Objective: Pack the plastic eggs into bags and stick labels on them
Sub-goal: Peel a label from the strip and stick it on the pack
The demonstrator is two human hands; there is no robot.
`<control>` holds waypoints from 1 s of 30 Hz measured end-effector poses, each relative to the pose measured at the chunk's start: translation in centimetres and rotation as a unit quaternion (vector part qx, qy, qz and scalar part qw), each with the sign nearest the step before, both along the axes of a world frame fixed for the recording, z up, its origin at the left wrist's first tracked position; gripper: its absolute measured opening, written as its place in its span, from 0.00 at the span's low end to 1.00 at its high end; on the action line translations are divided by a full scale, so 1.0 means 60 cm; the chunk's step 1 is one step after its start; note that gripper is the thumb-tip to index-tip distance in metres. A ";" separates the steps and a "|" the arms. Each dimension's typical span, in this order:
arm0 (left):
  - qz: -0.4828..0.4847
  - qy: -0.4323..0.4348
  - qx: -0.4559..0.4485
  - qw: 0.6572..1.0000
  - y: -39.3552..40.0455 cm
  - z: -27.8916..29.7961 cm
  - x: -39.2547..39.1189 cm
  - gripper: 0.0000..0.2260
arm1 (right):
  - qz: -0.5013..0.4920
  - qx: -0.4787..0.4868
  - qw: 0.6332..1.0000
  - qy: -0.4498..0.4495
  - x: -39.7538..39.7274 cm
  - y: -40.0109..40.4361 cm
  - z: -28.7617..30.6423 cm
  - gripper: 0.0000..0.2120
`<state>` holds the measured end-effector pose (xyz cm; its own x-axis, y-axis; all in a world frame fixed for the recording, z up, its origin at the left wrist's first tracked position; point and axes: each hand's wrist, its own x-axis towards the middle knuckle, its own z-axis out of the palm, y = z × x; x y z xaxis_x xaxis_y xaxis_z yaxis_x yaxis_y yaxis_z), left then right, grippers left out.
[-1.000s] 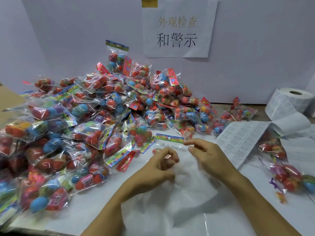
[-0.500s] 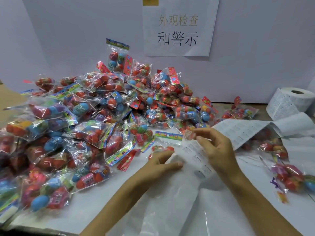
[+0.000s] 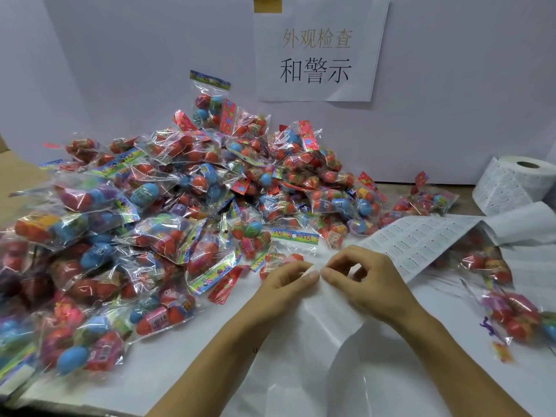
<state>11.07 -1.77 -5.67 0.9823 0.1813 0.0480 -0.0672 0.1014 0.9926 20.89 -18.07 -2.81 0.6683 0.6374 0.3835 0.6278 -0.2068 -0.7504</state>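
Bagged plastic eggs lie heaped across the left and rear of the white surface, reaching the back wall; one bag with a coloured header lies just beyond the fingertips. At front centre both hands meet on the label strip. Left hand has fingers curled, pinching the strip's near edge; right hand likewise pinches it, thumbs almost touching. Strip runs rightward up to the label roll standing at the right rear. Several more egg bags lie right of the strip. A paper sign with printed characters hangs on the wall.
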 end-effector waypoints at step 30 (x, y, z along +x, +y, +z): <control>-0.004 -0.029 0.048 0.998 0.002 -0.012 -0.007 0.10 | 0.017 -0.057 0.986 0.155 0.005 -0.008 0.015 0.04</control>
<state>10.66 -1.65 -6.40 0.9789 0.1645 0.1215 -0.1243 0.0066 0.9922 21.19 -18.54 -1.94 0.7197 0.6886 0.0888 0.3798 -0.2835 -0.8806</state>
